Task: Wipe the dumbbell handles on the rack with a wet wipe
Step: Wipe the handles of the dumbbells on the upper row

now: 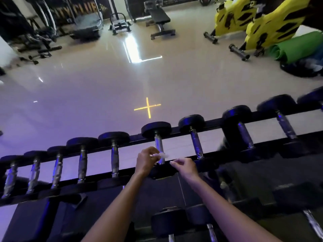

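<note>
A black rack runs across the view with several black-headed dumbbells lying across its two rails, their chrome handles showing. My left hand pinches a small white wet wipe right against the chrome handle of the middle dumbbell. Just to the right, my right hand hovers over the near rail with its fingers curled; what it pinches, if anything, is too small to tell. It is apart from the wipe by a short gap.
More dumbbells sit on a lower tier near my arms. Beyond the rack lies glossy floor with a yellow cross. Farther off stand a black bench, yellow exercise bikes and a green rolled mat.
</note>
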Demonstrator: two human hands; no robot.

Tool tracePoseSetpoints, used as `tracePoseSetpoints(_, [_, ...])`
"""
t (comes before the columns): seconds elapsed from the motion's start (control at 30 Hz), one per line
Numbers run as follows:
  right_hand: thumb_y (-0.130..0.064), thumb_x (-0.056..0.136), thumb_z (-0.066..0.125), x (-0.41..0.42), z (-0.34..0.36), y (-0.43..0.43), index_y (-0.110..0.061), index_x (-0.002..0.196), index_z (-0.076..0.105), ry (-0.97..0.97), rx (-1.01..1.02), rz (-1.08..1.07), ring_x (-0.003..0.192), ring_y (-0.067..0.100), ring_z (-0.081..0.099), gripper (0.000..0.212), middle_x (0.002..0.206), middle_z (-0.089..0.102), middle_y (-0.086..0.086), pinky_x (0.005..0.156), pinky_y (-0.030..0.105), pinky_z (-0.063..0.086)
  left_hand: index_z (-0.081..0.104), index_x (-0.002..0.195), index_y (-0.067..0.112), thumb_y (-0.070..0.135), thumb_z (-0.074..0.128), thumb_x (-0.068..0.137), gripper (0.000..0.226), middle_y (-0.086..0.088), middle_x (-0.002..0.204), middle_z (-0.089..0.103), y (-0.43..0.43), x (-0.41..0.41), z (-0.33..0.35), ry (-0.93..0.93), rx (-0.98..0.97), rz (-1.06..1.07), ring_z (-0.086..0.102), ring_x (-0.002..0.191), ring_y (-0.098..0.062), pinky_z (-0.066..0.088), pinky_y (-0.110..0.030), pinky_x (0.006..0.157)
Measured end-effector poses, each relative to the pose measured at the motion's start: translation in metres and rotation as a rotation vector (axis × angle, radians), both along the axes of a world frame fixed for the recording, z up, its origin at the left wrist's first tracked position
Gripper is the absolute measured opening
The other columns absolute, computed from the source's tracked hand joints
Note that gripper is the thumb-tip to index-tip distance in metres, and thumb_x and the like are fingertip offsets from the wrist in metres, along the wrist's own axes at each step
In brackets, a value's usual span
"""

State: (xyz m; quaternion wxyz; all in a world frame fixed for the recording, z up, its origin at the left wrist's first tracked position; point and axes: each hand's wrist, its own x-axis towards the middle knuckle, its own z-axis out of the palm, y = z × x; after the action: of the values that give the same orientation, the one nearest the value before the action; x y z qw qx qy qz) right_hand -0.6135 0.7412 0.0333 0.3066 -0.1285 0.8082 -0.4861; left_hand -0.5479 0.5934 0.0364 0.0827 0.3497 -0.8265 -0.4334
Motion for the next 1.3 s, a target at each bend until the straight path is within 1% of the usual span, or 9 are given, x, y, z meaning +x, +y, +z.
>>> tracePoseSetpoints(0.27, [-0.025,0.086,0.066,-0.023,-0.009,0.012,-0.004,0.101,0.071,-0.069,-0.013,0.064,0.086,0.013,0.061,0.026,0.100,0.071,0.011,0.066,0.020,0.042,0.068,0.075,0.018,0.008,0.068,0.081,0.012,-0.003,0.074,0.066,0.019,-0.017,0.009,-0.056,-0.038,0.071,0.064,0.070,-0.014,0.050,-0.024,0.059])
tracePoseSetpoints(0.47, [-0.022,0.087,0.064,-0.025,-0.020,0.001,-0.003,0.123,0.055,-0.038,0.163,0.136,0.113,0.027,0.057,0.042,0.123,0.061,0.013,0.088,0.029,0.044,0.072,0.085,0.017,0.003,0.058,0.081,0.019,-0.004,0.083,0.066,0.013,-0.028,-0.002,-0.152,-0.120,0.028,0.060,0.078,-0.015,0.045,-0.022,0.067])
tracePoseSetpoints(0.6, [-0.039,0.086,0.063,-0.021,-0.034,-0.007,-0.001,0.114,0.058,-0.082,0.275,0.150,0.110,0.031,0.058,0.047,0.118,0.062,0.016,0.082,0.031,0.044,0.072,0.099,0.007,0.004,0.057,0.087,0.019,-0.005,0.113,0.064,0.003,-0.027,-0.021,-0.323,-0.298,-0.339,0.060,0.104,-0.019,0.042,-0.021,0.087])
tracePoseSetpoints(0.73, [-0.035,0.081,0.070,-0.017,-0.039,-0.013,-0.001,0.114,0.059,-0.082,0.278,0.078,0.110,0.032,0.058,0.049,0.117,0.063,0.018,0.086,0.034,0.045,0.070,0.084,0.012,0.009,0.060,0.083,0.010,-0.002,0.097,0.065,-0.016,-0.024,-0.027,-0.428,-0.566,-0.655,0.059,0.097,-0.018,0.039,-0.006,0.073])
tracePoseSetpoints(0.87, [-0.026,0.078,0.075,-0.013,-0.036,-0.012,0.003,0.120,0.058,-0.103,0.231,-0.013,0.116,0.032,0.055,0.054,0.121,0.061,0.019,0.090,0.031,0.042,0.070,0.106,0.018,0.020,0.058,0.087,0.022,0.000,0.116,0.065,-0.035,-0.038,-0.038,-0.379,-0.755,-1.040,0.052,0.109,-0.024,0.038,-0.030,0.087])
tracePoseSetpoints(1.0, [-0.032,0.071,0.079,-0.017,-0.045,-0.012,-0.002,0.115,0.063,-0.152,0.215,-0.019,0.108,0.027,0.060,0.055,0.113,0.066,0.012,0.076,0.024,0.041,0.064,0.114,0.029,0.024,0.050,0.093,0.026,0.006,0.114,0.065,-0.023,-0.078,-0.030,-0.655,-0.826,-1.116,0.045,0.113,-0.019,0.029,-0.029,0.091])
tracePoseSetpoints(1.1, [-0.038,0.068,0.081,-0.015,-0.048,-0.013,-0.006,0.114,0.064,-0.159,0.221,-0.026,0.105,0.023,0.062,0.059,0.110,0.068,0.008,0.074,0.024,0.043,0.061,0.117,0.022,0.020,0.046,0.096,0.026,-0.003,0.118,0.062,-0.011,-0.099,-0.033,-0.834,-0.886,-1.136,0.044,0.118,-0.021,0.028,-0.034,0.099])
tracePoseSetpoints(1.17, [-0.037,0.069,0.080,-0.015,-0.048,-0.012,-0.007,0.110,0.066,-0.137,0.219,-0.028,0.101,0.022,0.063,0.054,0.106,0.069,0.008,0.070,0.023,0.040,0.060,0.119,0.020,0.021,0.045,0.096,0.028,-0.006,0.119,0.061,-0.007,-0.099,-0.032,-0.817,-0.904,-1.128,0.044,0.119,-0.022,0.027,-0.033,0.099])
tracePoseSetpoints(1.3, [-0.040,0.068,0.080,-0.016,-0.050,-0.010,-0.005,0.116,0.063,-0.137,0.218,-0.032,0.104,0.023,0.061,0.061,0.112,0.067,0.010,0.073,0.021,0.040,0.066,0.110,0.026,0.023,0.049,0.092,0.024,0.001,0.110,0.065,-0.019,-0.070,-0.032,-0.541,-0.863,-1.063,0.042,0.117,-0.018,0.024,-0.032,0.095])
